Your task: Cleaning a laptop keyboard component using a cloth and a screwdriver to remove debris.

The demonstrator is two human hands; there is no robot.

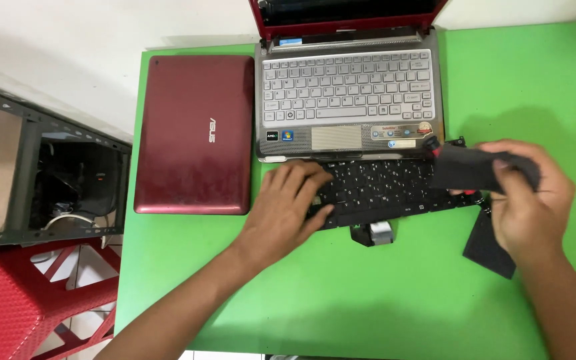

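A loose black keyboard [395,190] lies flat on the green table [368,300], just in front of an open laptop [348,93] with a silver keyboard deck and a red lid. My left hand [288,210] rests palm down on the black keyboard's left end, fingers spread over the keys. My right hand [525,200] holds a dark cloth-like object [468,167] with a small red tip above the keyboard's right end. A short ribbon cable [378,233] sticks out from the keyboard's front edge.
A closed dark red laptop [195,133] lies at the table's left side. A flat black piece [488,243] lies under my right hand. Left of the table stand a metal shelf [41,173] and a red plastic stool [28,300].
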